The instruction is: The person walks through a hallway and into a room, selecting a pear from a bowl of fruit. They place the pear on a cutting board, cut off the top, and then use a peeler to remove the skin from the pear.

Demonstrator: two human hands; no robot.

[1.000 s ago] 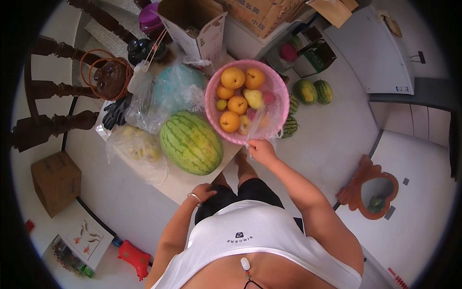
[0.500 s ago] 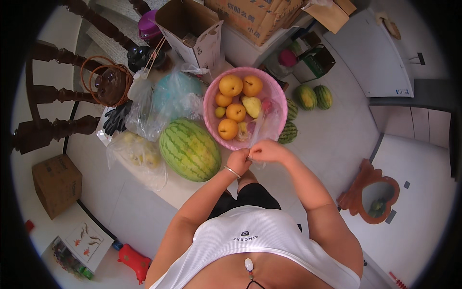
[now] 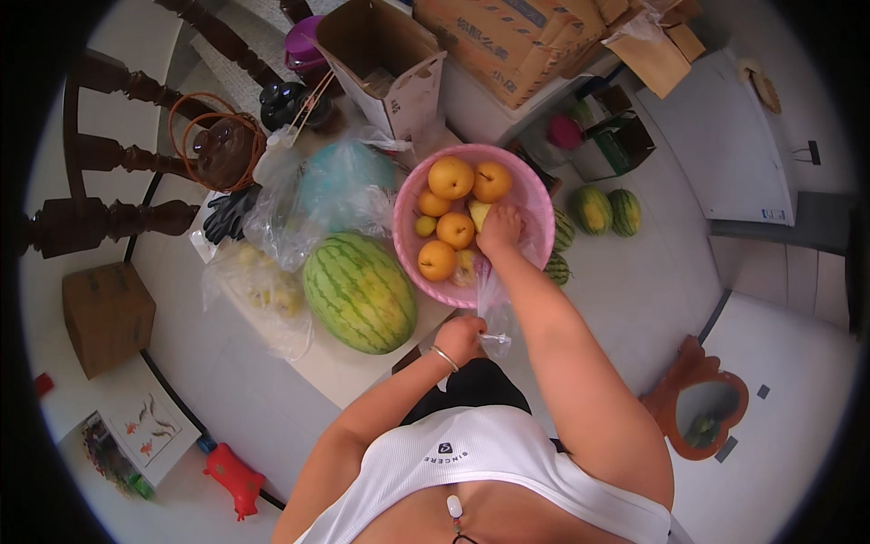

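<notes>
A pink plastic basin (image 3: 405,263) holds several round orange-yellow fruits (image 3: 451,178), a small yellow-green fruit (image 3: 426,226) and a pale yellow pear (image 3: 479,214). My right hand (image 3: 501,228) reaches into it, fingers curled over the pear's right side and hiding part of it. A clear plastic bag (image 3: 491,297) hangs over the basin's near rim beneath my right forearm. Its gathered end is gripped in my left hand (image 3: 462,338), in front of the basin, a bangle on that wrist. Left of the basin lies a large striped watermelon (image 3: 361,293).
Bagged yellow fruit (image 3: 263,295), black gloves (image 3: 231,215) and a turquoise bagged item (image 3: 344,186) share the low table (image 3: 340,372). An open carton (image 3: 412,104) stands behind. More watermelons (image 3: 591,210) lie on the floor at right. Wooden balusters (image 3: 118,222) border the left.
My right hand has left the bag's end beside my left hand and moved forward into the basin onto the pear. My left hand keeps the bag. The whole view has shifted slightly.
</notes>
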